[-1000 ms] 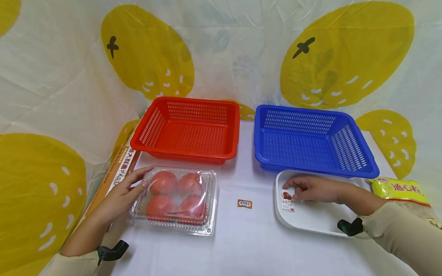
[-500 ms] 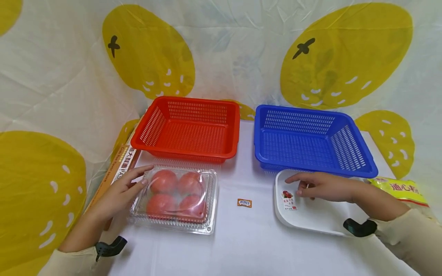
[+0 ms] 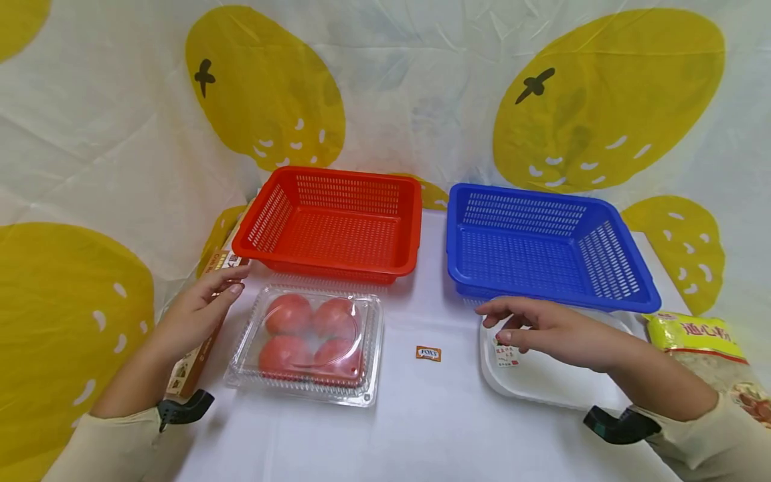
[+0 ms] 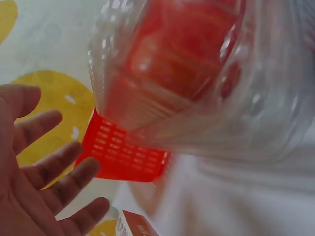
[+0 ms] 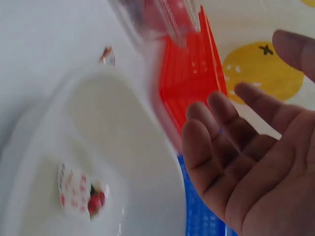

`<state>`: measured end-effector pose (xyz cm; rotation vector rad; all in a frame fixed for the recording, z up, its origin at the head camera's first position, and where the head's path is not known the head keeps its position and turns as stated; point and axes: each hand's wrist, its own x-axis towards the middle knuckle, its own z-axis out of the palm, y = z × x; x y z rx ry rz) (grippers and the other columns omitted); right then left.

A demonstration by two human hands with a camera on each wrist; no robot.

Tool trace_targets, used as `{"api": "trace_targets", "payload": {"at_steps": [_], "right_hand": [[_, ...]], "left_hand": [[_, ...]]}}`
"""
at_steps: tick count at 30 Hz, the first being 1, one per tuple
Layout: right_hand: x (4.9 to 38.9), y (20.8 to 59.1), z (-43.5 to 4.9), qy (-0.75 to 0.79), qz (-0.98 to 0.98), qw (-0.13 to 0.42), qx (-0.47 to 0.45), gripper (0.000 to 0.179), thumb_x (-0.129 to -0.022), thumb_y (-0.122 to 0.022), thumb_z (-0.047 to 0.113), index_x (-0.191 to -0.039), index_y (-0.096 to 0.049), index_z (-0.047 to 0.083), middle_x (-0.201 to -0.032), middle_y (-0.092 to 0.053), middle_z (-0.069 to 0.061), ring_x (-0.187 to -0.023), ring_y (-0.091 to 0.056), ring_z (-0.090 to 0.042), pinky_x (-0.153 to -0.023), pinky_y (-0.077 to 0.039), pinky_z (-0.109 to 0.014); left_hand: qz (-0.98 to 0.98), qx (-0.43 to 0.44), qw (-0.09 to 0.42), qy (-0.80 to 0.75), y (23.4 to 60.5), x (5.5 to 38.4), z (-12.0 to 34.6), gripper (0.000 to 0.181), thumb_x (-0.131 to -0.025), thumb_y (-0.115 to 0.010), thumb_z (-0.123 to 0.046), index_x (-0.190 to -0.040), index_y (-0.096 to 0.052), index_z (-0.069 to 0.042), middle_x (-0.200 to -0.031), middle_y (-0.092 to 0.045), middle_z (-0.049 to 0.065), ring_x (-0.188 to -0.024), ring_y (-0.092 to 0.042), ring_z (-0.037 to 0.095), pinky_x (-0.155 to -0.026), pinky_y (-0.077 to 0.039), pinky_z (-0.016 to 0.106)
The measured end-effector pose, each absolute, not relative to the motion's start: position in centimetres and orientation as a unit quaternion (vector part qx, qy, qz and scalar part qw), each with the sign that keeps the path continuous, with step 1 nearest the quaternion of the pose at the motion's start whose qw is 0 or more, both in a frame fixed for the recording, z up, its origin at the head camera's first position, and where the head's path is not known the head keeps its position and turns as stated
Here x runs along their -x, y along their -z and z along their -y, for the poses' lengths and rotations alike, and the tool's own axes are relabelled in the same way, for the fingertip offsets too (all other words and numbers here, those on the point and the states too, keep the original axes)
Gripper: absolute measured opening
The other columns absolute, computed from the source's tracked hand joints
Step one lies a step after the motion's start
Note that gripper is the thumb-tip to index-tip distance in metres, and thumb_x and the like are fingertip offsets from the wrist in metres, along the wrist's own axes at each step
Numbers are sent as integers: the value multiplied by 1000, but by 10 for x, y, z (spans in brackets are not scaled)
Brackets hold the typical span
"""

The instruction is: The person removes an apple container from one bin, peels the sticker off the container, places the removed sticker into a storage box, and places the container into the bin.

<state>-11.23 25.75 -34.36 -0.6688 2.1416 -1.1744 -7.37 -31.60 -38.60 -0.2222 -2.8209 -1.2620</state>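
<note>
My left hand (image 3: 195,311) hovers with loosely extended fingers just left of a clear plastic clamshell box (image 3: 370,335). Inside that box sit several round red fruits (image 3: 288,314); their kind is unclear through the lid. In the left wrist view, the left hand (image 4: 47,172) holds nothing and is apart from the box. My right hand (image 3: 554,331), its fingers relaxed and slightly bent, is above a white tray (image 3: 566,388). A small white packet (image 3: 506,355) with a red fruit picture lies in the tray. The right wrist view shows nothing in the right hand (image 5: 256,162).
A red basket (image 3: 343,231) and a blue basket (image 3: 518,251) stand at the back. Between the box and tray lies a small orange wrapped candy (image 3: 428,353). A pasta box (image 3: 199,361) lies at the left, a yellow-topped bag (image 3: 699,338) at the right.
My left hand has drawn away from the clamshell box, to the left and back. My right hand has risen from near the packet, its fingertips now farther left over the tray's edge.
</note>
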Motion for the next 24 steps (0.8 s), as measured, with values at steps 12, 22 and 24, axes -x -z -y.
{"api": "trace_targets", "payload": {"at_steps": [12, 22, 24], "right_hand": [[89, 360, -210, 536, -768, 308, 164, 62, -109, -62, 29, -162, -39, 7, -159, -43, -24, -139, -52, -46, -96, -59, -38], [77, 377, -162, 583, -741, 287, 170, 66, -108, -64, 27, -165, -35, 12, -163, -40, -21, -139, -50, -46, -101, -56, -43], [75, 382, -149, 597, -733, 279, 170, 66, -108, -65, 28, -165, -35, 12, -162, -40, -23, -136, -51, -47, -101, -57, -44]], "left_hand": [[889, -32, 67, 451, 388, 96, 328, 50, -114, -51, -33, -159, -49, -9, -149, -54, 25, -125, -54, 34, -90, -48, 25], [868, -61, 55, 489, 389, 122, 333, 60, -113, -51, -40, -164, -40, -10, -165, -41, 23, -150, -36, 48, -117, -31, 73], [866, -66, 53, 493, 390, 126, 333, 60, -113, -51, -41, -164, -40, -10, -166, -39, 23, -152, -35, 48, -118, -31, 73]]}}
